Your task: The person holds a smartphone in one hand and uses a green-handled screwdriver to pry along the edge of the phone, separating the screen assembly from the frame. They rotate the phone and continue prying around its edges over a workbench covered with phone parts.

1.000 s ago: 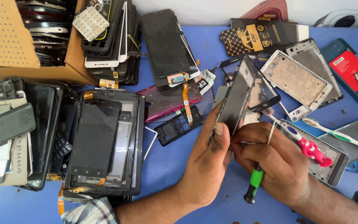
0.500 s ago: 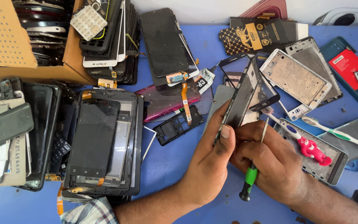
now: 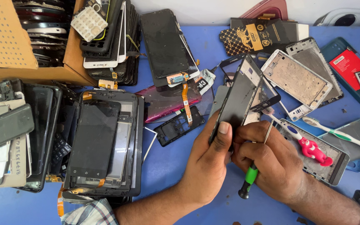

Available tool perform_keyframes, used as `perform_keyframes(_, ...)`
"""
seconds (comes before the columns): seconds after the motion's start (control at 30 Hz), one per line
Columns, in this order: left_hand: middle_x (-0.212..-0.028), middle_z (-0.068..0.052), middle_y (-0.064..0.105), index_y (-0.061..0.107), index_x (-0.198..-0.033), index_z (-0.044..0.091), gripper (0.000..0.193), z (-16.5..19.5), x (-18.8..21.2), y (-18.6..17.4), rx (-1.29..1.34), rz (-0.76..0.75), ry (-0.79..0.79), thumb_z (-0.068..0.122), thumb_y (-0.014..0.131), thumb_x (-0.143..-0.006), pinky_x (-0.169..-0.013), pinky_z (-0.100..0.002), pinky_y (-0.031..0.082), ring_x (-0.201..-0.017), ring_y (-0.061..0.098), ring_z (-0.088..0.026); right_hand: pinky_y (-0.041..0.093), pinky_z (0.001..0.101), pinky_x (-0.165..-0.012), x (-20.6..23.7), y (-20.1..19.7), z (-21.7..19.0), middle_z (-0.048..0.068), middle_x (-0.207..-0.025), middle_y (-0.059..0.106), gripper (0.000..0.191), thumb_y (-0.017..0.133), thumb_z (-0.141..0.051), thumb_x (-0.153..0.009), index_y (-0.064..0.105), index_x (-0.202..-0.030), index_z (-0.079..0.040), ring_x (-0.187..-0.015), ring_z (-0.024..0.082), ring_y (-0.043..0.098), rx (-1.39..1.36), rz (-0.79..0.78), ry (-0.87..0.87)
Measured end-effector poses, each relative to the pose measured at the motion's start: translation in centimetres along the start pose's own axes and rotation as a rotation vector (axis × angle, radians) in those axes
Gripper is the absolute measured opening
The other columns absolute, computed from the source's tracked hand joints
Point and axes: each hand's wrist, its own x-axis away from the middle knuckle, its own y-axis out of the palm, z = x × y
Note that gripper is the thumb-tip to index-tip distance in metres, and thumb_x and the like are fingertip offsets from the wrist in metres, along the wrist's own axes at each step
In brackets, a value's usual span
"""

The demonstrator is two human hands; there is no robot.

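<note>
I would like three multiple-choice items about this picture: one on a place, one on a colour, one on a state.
1. Where does the cardboard box stand?
A. top left of the table
B. bottom right
C. under the hands

2. What colour is the table?
A. white
B. blue
C. brown

3. How is the dark phone screen panel held?
A. lying flat on the table
B. tilted up, gripped by the left hand
C. inside the box

Key:
1 A, the box fills the top left corner.
2 B, bare blue surface shows between the parts.
3 B, the left thumb presses its lower edge while the right hand holds a green-handled screwdriver.
</note>
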Motion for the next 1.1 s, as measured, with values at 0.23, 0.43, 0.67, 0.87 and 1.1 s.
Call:
perform_keyframes(0.23,-0.106,-0.001,0.056,0.057,-0.127,-0.001,0.038,0.5,0.2,0.4,-0.186,0.032,0.083,0.034,0.044,-0.117,-0.088,-0.025,0.044,-0.097,0.047,-0.009,0.056,0.0432,-0.072,-0.8,-0.9,-0.1,0.020,-0.102,0.064,0.029,0.078,0.004,-0.070,0.058,-0.090,0.004,-0.085,0.034,0.066,0.205,-0.082,-0.201)
perform_keyframes(0.43,-0.104,-0.003,0.062,0.058,-0.123,-0.002,0.036,1.2,0.3,0.9,-0.296,0.079,0.106,0.030,0.043,-0.115,-0.088,-0.027,0.047,-0.097,0.052,-0.010,0.058,0.0475,-0.077,-0.9,-1.0,-0.1,0.021,-0.100,0.063,0.027,0.078,-0.001,-0.074,0.057,-0.090,0.005,-0.087,0.036,0.067,0.307,-0.123,-0.321)
perform_keyframes(0.67,-0.100,-0.001,0.057,0.059,-0.121,-0.002,0.035,1.0,0.0,0.6,-0.216,0.096,0.068,0.030,0.044,-0.115,-0.086,-0.026,0.045,-0.093,0.048,-0.010,0.057,0.0463,-0.074,-0.8,-0.6,-0.1,0.024,-0.103,0.064,0.029,0.079,0.001,-0.073,0.057,-0.092,0.006,-0.087,0.038,0.067,0.279,-0.102,-0.301)
perform_keyframes(0.87,-0.099,0.000,0.056,0.059,-0.121,-0.001,0.034,0.7,-0.1,0.6,-0.144,0.094,0.044,0.030,0.045,-0.114,-0.084,-0.025,0.043,-0.092,0.046,-0.009,0.057,0.0454,-0.073,-0.2,-0.3,0.3,0.024,-0.104,0.064,0.031,0.080,0.006,-0.075,0.055,-0.094,0.006,-0.088,0.037,0.067,0.268,-0.050,-0.285)
perform_keyframes(1.1,-0.096,0.002,0.053,0.059,-0.117,0.000,0.036,0.2,-0.7,-0.1,-0.061,0.149,0.034,0.033,0.046,-0.116,-0.080,-0.025,0.040,-0.089,0.043,-0.008,0.056,0.0349,-0.073,0.3,0.1,0.9,0.018,-0.106,0.065,0.037,0.078,0.015,-0.079,0.052,-0.101,0.000,-0.092,0.025,0.069,-0.011,0.018,-0.033)
